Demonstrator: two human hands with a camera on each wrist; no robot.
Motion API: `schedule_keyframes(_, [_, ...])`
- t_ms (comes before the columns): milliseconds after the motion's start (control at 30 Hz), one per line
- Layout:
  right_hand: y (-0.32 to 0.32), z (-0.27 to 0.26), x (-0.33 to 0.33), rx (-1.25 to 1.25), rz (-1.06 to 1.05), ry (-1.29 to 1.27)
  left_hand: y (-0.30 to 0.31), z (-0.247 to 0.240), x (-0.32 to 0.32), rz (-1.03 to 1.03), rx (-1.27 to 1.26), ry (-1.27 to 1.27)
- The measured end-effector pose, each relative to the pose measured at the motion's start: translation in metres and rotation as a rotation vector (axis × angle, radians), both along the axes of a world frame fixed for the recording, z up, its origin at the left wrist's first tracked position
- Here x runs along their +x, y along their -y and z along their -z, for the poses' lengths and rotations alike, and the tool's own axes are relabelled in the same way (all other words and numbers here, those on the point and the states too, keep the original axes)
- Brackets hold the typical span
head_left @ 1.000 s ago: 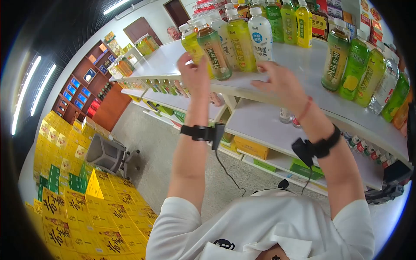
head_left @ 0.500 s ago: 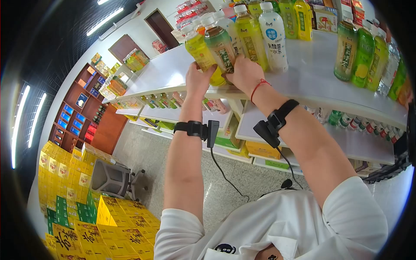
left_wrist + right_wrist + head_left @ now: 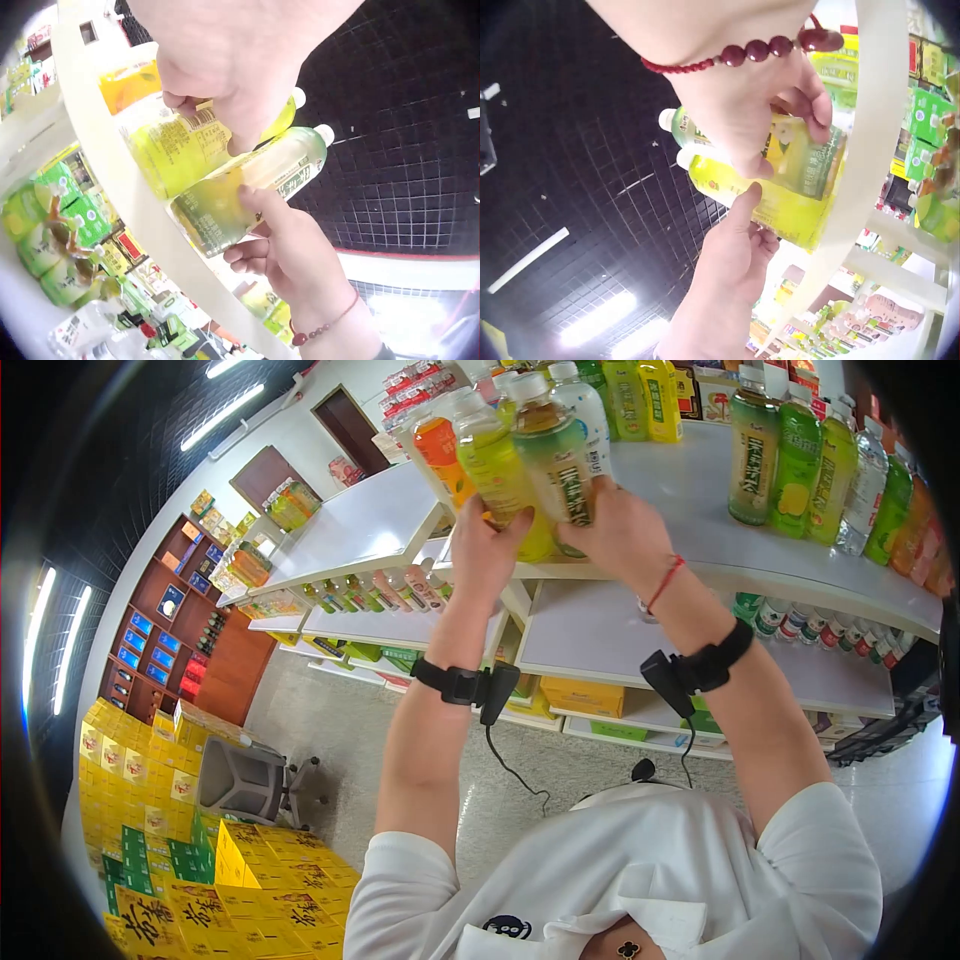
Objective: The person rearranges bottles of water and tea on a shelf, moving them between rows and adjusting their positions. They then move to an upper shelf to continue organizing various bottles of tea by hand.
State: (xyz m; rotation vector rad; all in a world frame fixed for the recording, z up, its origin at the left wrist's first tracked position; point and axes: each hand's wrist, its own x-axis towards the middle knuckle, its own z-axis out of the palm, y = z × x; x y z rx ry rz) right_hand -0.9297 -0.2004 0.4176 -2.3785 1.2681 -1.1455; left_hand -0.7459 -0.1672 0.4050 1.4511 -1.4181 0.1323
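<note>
In the head view my left hand (image 3: 485, 552) grips the lower part of a yellow drink bottle (image 3: 497, 478), thumb across its side. My right hand (image 3: 628, 532) holds the bottom of a green-tinted tea bottle (image 3: 553, 455) with a printed label. Both bottles stand side by side at the shelf's front edge, leaning slightly. From the left wrist view, the left fingers wrap the yellow bottle (image 3: 169, 150) while the right thumb presses the tea bottle (image 3: 247, 199). An orange drink bottle (image 3: 437, 450) stands just left of the yellow one, and a white bottle (image 3: 584, 412) behind the tea bottle.
A row of bottles (image 3: 797, 465) stands to the right on the white shelf (image 3: 690, 495). Lower shelves carry more bottles (image 3: 375, 592) and boxes (image 3: 582, 698). Yellow cartons (image 3: 270, 870) and a grey chair (image 3: 240, 778) are at the left.
Both hands have come together from apart and taken hold of the yellow and tea bottles. The orange bottle now shows more fully at their left. The head view has shifted.
</note>
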Motion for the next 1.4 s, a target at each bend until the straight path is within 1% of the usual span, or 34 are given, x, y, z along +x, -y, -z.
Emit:
schedule_keyframes(67, [0.0,0.0,-0.029,0.015,0.068,0.011,0.006,-0.001,-0.028,0.039,0.049,0.018])
schedule_keyframes(100, [0.002,0.001,-0.044,0.014,0.075,0.006,0.008,-0.003,-0.043,0.103,0.09,-0.04])
schedule_keyframes(133, [0.005,0.002,-0.059,0.009,0.099,0.004,0.015,0.0,-0.056,0.11,0.086,-0.044])
schedule_keyframes(200, [0.01,0.002,-0.086,0.003,0.134,0.0,0.028,0.005,-0.083,0.098,-0.039,0.045])
schedule_keyframes(267, [0.015,-0.002,-0.108,0.069,0.171,-0.026,0.038,0.007,-0.107,0.114,-0.036,0.037])
schedule_keyframes(400, [0.036,0.006,-0.128,0.029,0.248,-0.03,0.058,0.006,-0.136,0.115,-0.08,0.03])
schedule_keyframes(433, [0.038,0.006,-0.129,0.038,0.238,-0.022,0.062,0.007,-0.14,0.122,-0.083,0.032])
schedule_keyframes(500, [0.041,0.006,-0.126,0.051,0.224,-0.009,0.068,0.006,-0.144,0.035,-0.042,0.032])
schedule_keyframes(733, [0.049,0.014,-0.118,0.059,0.236,0.025,0.077,0.008,-0.15,-0.004,-0.029,0.008])
schedule_keyframes(833, [0.056,0.018,-0.116,0.026,0.254,0.031,0.078,0.008,-0.154,-0.012,-0.027,-0.003])
schedule_keyframes(933, [0.056,0.021,-0.117,0.008,0.265,0.04,0.077,0.015,-0.154,-0.024,-0.048,-0.036])
schedule_keyframes(1000, [0.054,0.023,-0.12,-0.026,0.257,0.024,0.078,0.025,-0.149,-0.083,-0.072,0.007])
schedule_keyframes(1200, [0.053,0.021,-0.122,-0.006,0.222,0.02,0.073,0.021,-0.15,-0.058,0.026,0.007])
schedule_keyframes(1400, [0.054,0.021,-0.12,0.002,0.243,0.052,0.073,0.014,-0.16,-0.062,0.044,-0.048])
